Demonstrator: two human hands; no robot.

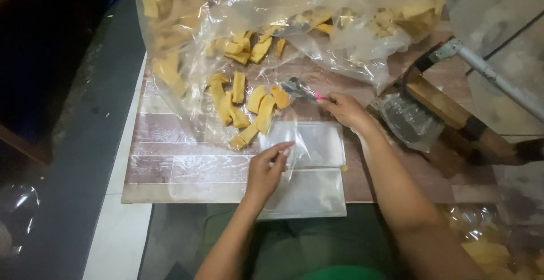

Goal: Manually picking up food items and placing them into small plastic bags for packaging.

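Note:
My left hand [267, 169] pinches the edge of a small clear plastic bag [317, 144] that lies on a stack of flat clear bags [309, 192]. My right hand [344, 109] grips metal tongs with a pink handle [300, 89]; their tip reaches toward yellow chips [258, 107]. The chips are flat strips spilled from a big clear plastic sack [283, 13] onto the board.
A wood-patterned board [175, 169] serves as the work surface. At the right stand a wooden block [447, 110] with crumpled plastic [408, 121] and a white pipe [498, 81]. More bagged chips [487, 251] lie at the lower right. A dark floor strip runs on the left.

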